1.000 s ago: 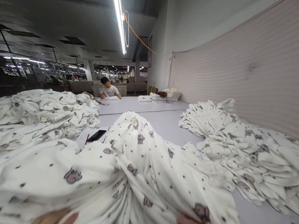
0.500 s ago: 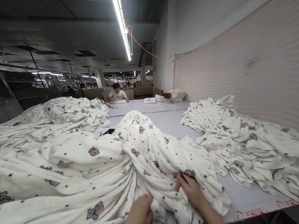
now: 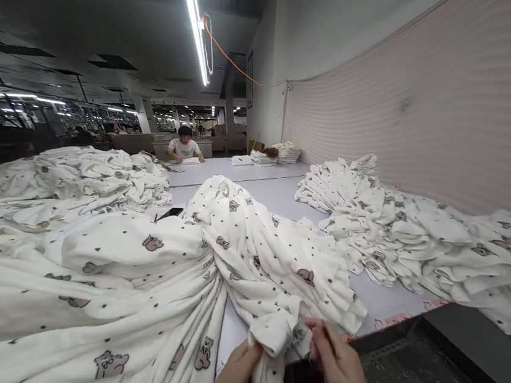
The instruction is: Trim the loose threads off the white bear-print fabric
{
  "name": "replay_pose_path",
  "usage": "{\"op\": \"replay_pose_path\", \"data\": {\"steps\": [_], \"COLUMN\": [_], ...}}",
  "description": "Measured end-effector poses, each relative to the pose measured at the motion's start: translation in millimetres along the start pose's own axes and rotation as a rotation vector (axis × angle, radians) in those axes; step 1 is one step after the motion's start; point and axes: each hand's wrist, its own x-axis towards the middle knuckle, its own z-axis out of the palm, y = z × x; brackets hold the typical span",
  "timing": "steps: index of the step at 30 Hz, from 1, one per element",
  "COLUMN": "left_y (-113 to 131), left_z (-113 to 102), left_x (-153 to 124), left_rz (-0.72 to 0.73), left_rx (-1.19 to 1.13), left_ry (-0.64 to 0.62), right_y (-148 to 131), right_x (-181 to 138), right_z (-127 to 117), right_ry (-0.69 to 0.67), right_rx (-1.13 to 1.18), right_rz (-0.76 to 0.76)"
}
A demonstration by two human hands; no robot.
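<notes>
Cloth point(image 3: 264, 264) draped over the near edge of the table point(image 3: 378, 300) could slip off under its own weight should the left hand point(image 3: 239, 366), fingers clamped on a fold, slacken, the right hand's point(image 3: 342, 366) grip blurred beyond telling.

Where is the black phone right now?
In the head view, the black phone lies left of centre, partly hidden behind the front heap of printed white fabric.

Harsh glare from the overhead tube light point(image 3: 195, 26), dim ceiling point(image 3: 139, 20), slight blur at the right grip point(image 3: 336, 357).
</notes>
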Motion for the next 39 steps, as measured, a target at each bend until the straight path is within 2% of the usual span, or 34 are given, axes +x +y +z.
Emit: {"op": "replay_pose_path", "data": {"steps": [3,7,10,12,14,16,19,22,26,29,35,39], "left_y": [5,9,9,7,3,1,-1,-1,0,1,2,-2], "left_z": [8,8,1,0,6,15,27,27,24,27,36,32], "left_x": [-9,-17,-21,-21,-20,-18,-15,-15,-16,-14,-2,6], "left_rz": [0.017,0.133,0.240,0.384,0.548,0.650,0.700,0.785,0.898,0.854,0.348,0.223], "left_rx": [0.113,0.317,0.594,0.809,0.931,0.959,0.932,0.922,0.947,0.821,0.168,-0.070], "left_ry": [-0.017,0.055,0.210,0.360,0.434,0.394,0.341,0.327,0.292,0.294,0.222,0.147], "right_y": [-10,-14,-15,-18,-23,-27,-28,-26,-27,-30,-28,-27], "right_x": [-23,-5,9,10,6,1,-7,-12,-15,-14,-7,-7], "right_z": [19,26,15,9,7,8,8,3,-6,-8,-5,0], "right_ry": [0.047,0.006,0.009,0.004,-0.010,-0.035,-0.003,0.079,0.094,0.101,0.168,0.064], "right_rx": [0.092,0.152,0.156,0.153,0.169,0.204,0.193,0.053,-0.116,-0.112,-0.163,0.032], "right_rz": [-0.062,0.008,0.021,0.014,0.026,0.042,0.025,-0.056,-0.195,-0.234,-0.270,-0.308]}}
